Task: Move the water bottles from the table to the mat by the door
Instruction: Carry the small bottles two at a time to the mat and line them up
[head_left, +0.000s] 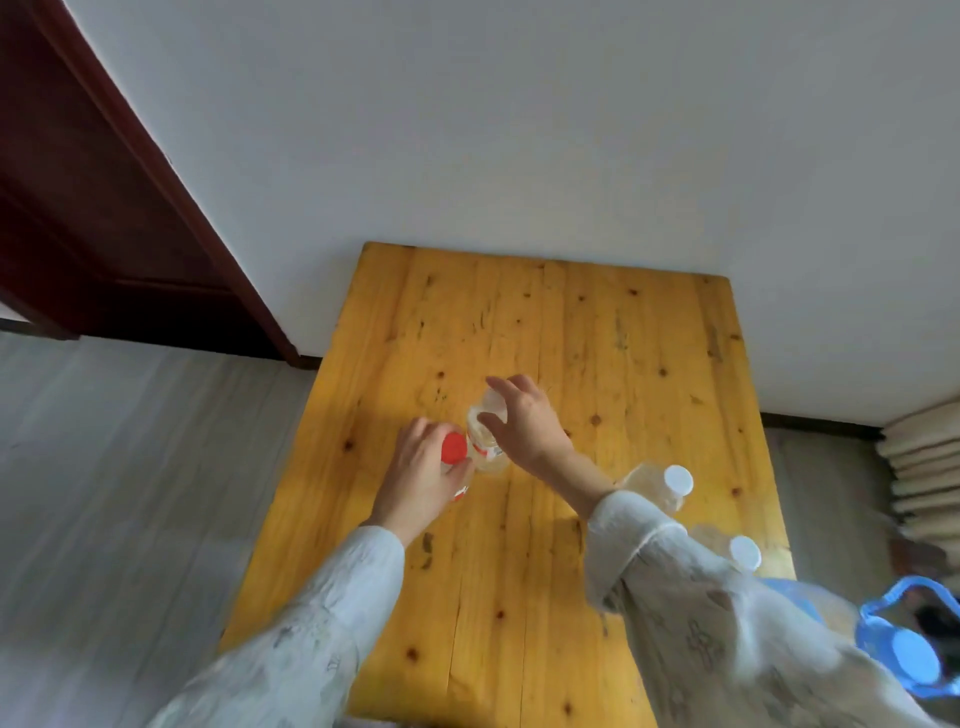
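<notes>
Two of our hands reach over the yellow wooden table (571, 338), which serves as our landmark. Our left hand (423, 475) curls around the red-capped bottle (453, 448) standing near the middle of the table, fingers wrapped about its neck and shoulder. Our right hand (524, 423) hovers just beside it, fingers spread and loosely bent around the clear-capped bottle (487, 436), thumb touching its shoulder; we cannot tell whether that grip is firm. These two bottles stand touching or nearly so. Toward the table's right edge stand two white-capped bottles (678, 480), partly hidden by our right sleeve (691, 597). At the table's near right corner a large jug with a blue handle and cap (914, 657) shows.
</notes>
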